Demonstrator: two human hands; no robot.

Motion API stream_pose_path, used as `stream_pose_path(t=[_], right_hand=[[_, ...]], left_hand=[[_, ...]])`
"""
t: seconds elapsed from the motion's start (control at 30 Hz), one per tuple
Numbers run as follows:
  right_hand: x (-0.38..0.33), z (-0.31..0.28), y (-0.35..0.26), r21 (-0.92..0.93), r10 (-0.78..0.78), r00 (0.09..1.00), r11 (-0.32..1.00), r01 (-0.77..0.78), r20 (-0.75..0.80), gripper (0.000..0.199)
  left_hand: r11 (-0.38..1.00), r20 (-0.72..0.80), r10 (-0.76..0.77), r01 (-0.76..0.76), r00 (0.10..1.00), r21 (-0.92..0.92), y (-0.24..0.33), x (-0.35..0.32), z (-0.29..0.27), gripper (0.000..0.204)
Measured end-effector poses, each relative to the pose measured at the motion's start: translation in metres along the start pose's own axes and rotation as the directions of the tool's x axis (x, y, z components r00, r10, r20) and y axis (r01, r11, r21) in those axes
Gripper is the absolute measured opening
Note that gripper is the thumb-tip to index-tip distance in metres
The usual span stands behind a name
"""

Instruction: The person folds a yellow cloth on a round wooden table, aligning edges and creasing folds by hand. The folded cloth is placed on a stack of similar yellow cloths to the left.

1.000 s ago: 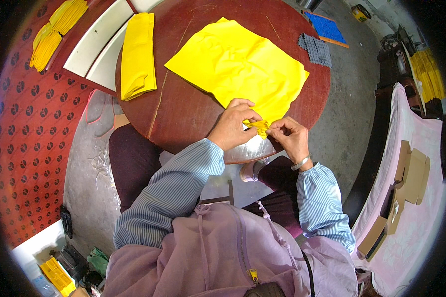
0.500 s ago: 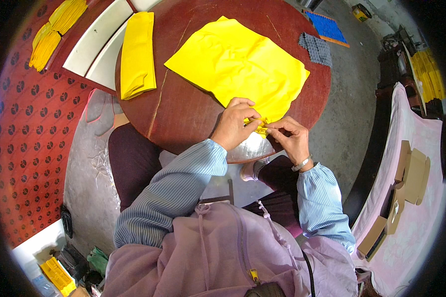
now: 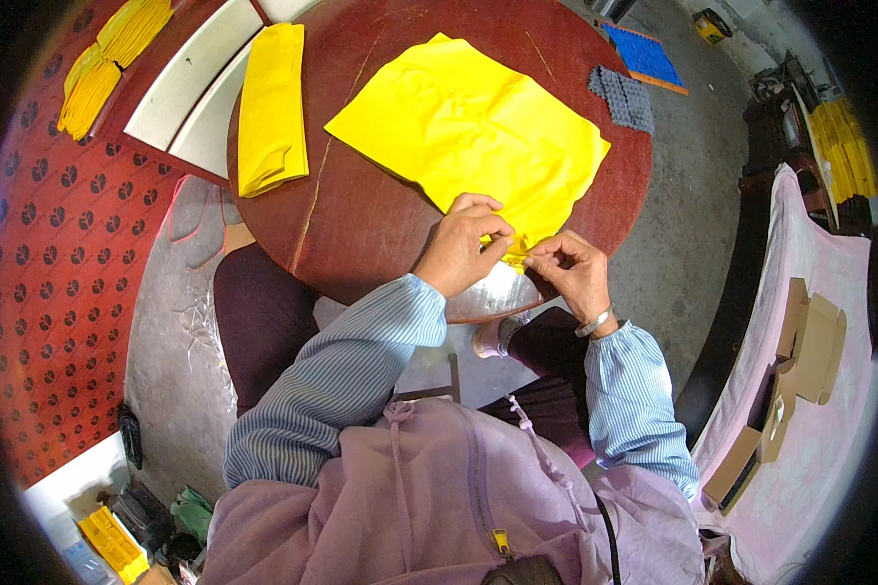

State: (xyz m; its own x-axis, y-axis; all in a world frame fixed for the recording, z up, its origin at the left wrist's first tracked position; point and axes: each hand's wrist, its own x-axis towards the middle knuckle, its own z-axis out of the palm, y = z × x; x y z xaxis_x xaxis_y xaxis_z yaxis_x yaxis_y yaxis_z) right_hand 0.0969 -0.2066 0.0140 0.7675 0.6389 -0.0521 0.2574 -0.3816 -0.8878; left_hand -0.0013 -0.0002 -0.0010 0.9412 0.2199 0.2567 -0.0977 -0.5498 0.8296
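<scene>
A bright yellow piece of fabric (image 3: pixel 478 127) lies spread on the round red-brown table (image 3: pixel 361 214), its near corner bunched up by the table's front edge. My left hand (image 3: pixel 463 244) is closed in a pinch on the gathered corner, thumb against curled fingers. From the other side, my right hand (image 3: pixel 574 273) pinches the same bunched end between thumb and forefinger. The fingers hide part of the gathers, so any small thing between them cannot be made out.
A folded stack of yellow fabric (image 3: pixel 271 112) lies at the table's left edge. A grey textured cloth (image 3: pixel 622 97) hangs over the right edge. Opened cardboard boxes (image 3: pixel 818 351) rest on a pink-covered surface at right. More yellow bundles (image 3: pixel 117 63) sit at far left.
My right hand's fingers have shifted very slightly at the bunched corner. My left hand and the spread fabric look almost the same.
</scene>
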Motion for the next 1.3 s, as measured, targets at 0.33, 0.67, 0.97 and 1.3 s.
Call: stream_pose_path(t=[0.33,0.67,0.97,1.3], right_hand=[[0.000,0.000,0.003,0.008,-0.027,1.000,1.000,0.027,0.002,0.013],[0.140,-0.099,0.052,-0.570,-0.419,0.812,0.811,0.133,-0.407,0.028],[0.235,-0.144,0.076,-0.982,-0.234,0.955,0.097,-0.164,-0.183,0.039],[0.036,-0.065,0.002,-0.085,-0.085,0.996,0.993,0.081,-0.041,0.014]], left_hand=[[0.999,-0.020,0.039,-0.039,0.999,0.019,0.000,-0.001,0.002,0.019],[0.999,-0.074,-0.031,0.034,0.997,0.038,0.008,-0.001,0.005,0.018],[0.999,-0.037,-0.052,0.051,0.998,-0.019,0.009,-0.001,0.001,0.014],[0.998,-0.052,-0.068,0.068,0.996,-0.020,0.004,-0.002,0.004,0.015]])
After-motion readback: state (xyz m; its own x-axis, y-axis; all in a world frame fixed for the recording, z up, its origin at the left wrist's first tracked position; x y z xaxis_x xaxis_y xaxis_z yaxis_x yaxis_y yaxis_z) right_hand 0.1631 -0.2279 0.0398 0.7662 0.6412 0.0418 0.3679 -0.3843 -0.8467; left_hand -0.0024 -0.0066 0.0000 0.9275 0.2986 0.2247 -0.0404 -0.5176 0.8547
